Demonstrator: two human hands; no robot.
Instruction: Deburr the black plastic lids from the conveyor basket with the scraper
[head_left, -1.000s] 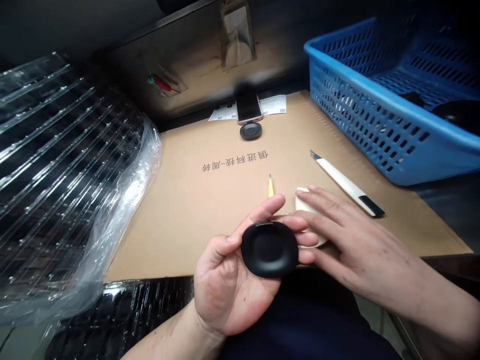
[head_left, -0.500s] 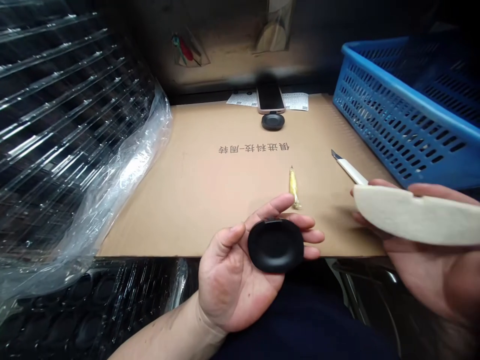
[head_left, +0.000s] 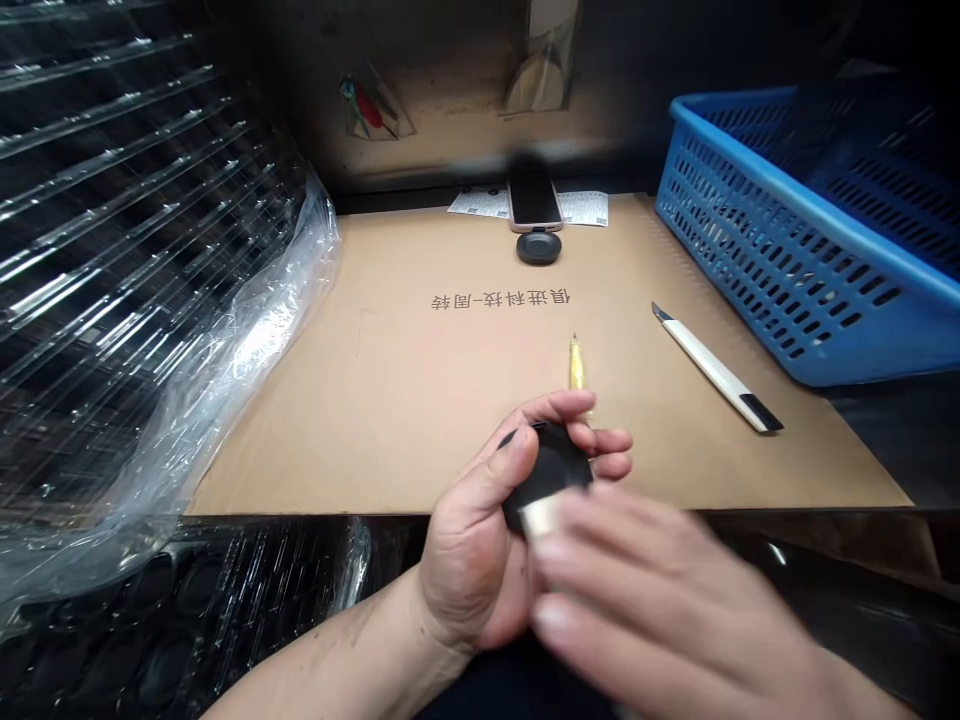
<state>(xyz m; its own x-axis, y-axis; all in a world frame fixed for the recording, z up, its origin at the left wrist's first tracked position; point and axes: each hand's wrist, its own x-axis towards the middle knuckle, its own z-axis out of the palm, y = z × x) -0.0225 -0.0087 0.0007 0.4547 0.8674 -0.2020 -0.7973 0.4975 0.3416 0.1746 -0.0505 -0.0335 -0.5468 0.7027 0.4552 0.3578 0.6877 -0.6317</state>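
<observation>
Left hand (head_left: 469,570) now closed and narrow: thumb and fingers curled around a black rounded pad (head_left: 553,465), no longer lying flat on an open palm. Pad tilted, partly hidden by the fingers, low over the front edge of a cardboard sheet (head_left: 375,440). Right hand (head_left: 645,590) swung in from the far right, across the lower side of the pad; badly blurred, fingers loosely spread, grip unreadable. Pale foam piece (head_left: 538,518) no longer held out at the right: only a sliver showing between both hands, against the pad, though touching or just in front of it cannot be settled through the blur. White utility knife (head_left: 720,375) back in full view on the sheet, blade pointing toward a blue plastic basket (head_left: 727,250). Slim yellow stick (head_left: 576,365) just beyond the left fingers. At the far edge, a phone (head_left: 534,195) behind a dark round puck (head_left: 538,247). Along the left, clear plastic trays (head_left: 135,220) in film.
</observation>
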